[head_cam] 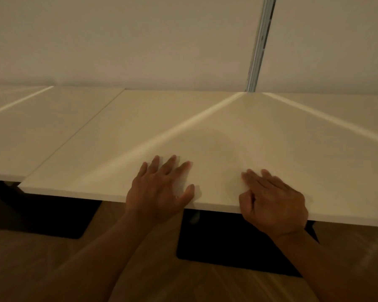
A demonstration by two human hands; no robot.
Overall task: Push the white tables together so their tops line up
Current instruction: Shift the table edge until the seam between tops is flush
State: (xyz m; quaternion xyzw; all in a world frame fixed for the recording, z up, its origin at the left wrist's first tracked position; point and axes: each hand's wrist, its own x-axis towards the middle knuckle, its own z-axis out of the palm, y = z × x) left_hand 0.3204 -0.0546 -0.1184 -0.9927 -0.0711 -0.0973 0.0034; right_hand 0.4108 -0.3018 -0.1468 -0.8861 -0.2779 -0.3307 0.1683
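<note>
**Near edges not yet level: the push may go crooked**

Wooden floor [42,269] lies nearest, and on it stand two dark base plates [238,247], one under each table. Above them, the right white table [205,127] is the bigger shape in view; the left white table [42,127] sits touching it along a thin dark seam [85,127]. At the near side the tops do not line up: the right table's near edge comes closer to the person than the left one's.

Both hands lie on the right table near its near edge. The left hand [162,188] lies flat on the top with its fingers straight and spread, holding nothing. The right hand [273,201] has straight fingers on the top, and its thumb bends down over the near edge.

My judgement of the risks:
- Both hands are right of the table's middle, so a far push could turn the top and open the seam.
- Flat palms may slip on the smooth surface.
- A far wall [140,40] stands just behind; pushing too hard could knock the table into it.
- The thumb could get pinched under the edge.
</note>
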